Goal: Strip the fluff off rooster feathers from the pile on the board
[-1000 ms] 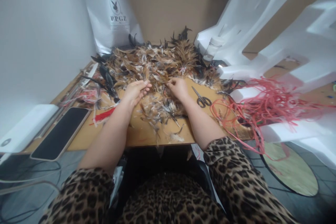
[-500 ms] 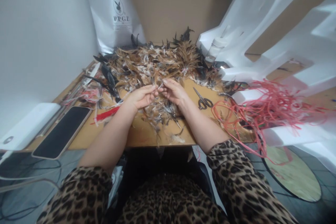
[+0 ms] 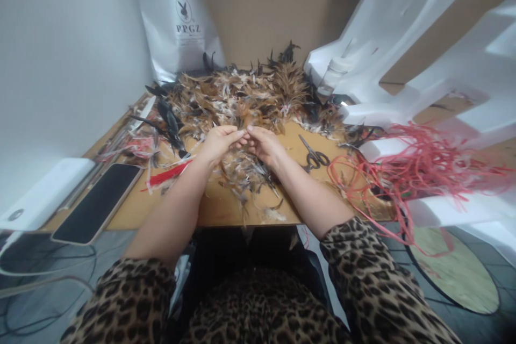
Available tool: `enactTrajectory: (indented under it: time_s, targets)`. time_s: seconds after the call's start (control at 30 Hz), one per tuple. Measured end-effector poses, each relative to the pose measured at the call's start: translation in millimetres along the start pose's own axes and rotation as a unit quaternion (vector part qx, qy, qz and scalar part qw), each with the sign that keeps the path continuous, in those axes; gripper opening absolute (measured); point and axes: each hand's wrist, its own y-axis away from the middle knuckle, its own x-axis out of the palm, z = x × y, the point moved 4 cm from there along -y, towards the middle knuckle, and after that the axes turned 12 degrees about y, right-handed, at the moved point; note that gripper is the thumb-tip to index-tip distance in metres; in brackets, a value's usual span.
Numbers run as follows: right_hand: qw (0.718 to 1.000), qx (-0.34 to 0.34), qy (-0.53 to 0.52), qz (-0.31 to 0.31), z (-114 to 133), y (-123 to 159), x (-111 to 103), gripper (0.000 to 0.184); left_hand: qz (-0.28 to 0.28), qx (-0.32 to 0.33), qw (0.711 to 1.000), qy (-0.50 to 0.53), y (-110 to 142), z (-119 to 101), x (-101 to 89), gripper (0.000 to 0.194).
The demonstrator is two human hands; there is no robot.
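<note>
My left hand (image 3: 221, 142) and my right hand (image 3: 264, 145) meet above the middle of the table, thumbs and fingers pinched with the tips nearly touching. A small tuft of brown feathers (image 3: 245, 117) shows right at the fingertips, seemingly held between them; its lower ends are hidden by my fingers. Beyond lies a broad heap of brown, white and black feathers (image 3: 209, 91). Below my hands, loose feathers (image 3: 242, 174) are strewn over the tabletop (image 3: 217, 212). Scissors (image 3: 314, 155) with dark handles rest to the right of my right hand.
Pink-red ribbon strands (image 3: 427, 166) spill over white foam pieces (image 3: 374, 113) at right. A clear bottle (image 3: 334, 75) stands behind. On the left are red strips (image 3: 167, 173), a phone (image 3: 97, 204) and a white power bank (image 3: 46, 193). A white printed bag (image 3: 181, 27) is at the back.
My fingertips have drawn closer together, covering the thin pale piece that showed between them. The whole view has shifted slightly; the things on the table stay in place.
</note>
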Motion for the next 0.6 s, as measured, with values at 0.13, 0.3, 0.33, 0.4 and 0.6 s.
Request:
enactTrajectory:
  time_s: [0.13,0.3,0.33,0.4,0.6]
  targets:
    - [0.999,-0.02,0.006,-0.029,1.1,-1.5,-3.6,0.036,0.013,-0.014,1.0,-0.019,1.0,3.0,2.4,0.021]
    - [0.996,-0.061,0.029,-0.055,5.7,-1.3,-7.6,0.034,-0.004,-0.073,0.995,0.075,-1.8,7.1,-4.5,0.012]
    - [0.995,-0.074,0.038,-0.06,6.5,-0.9,-7.5,0.033,-0.011,-0.083,0.993,0.086,-2.3,7.8,-5.8,0.01]
    - [0.991,-0.096,0.062,-0.071,7.3,0.0,-6.7,0.031,-0.014,-0.103,0.99,0.095,-2.5,9.1,-6.3,0.008]
    - [0.978,-0.132,0.121,-0.103,9.0,2.4,-4.9,0.026,0.0,-0.127,0.989,0.081,-0.2,10.8,-2.2,0.009]
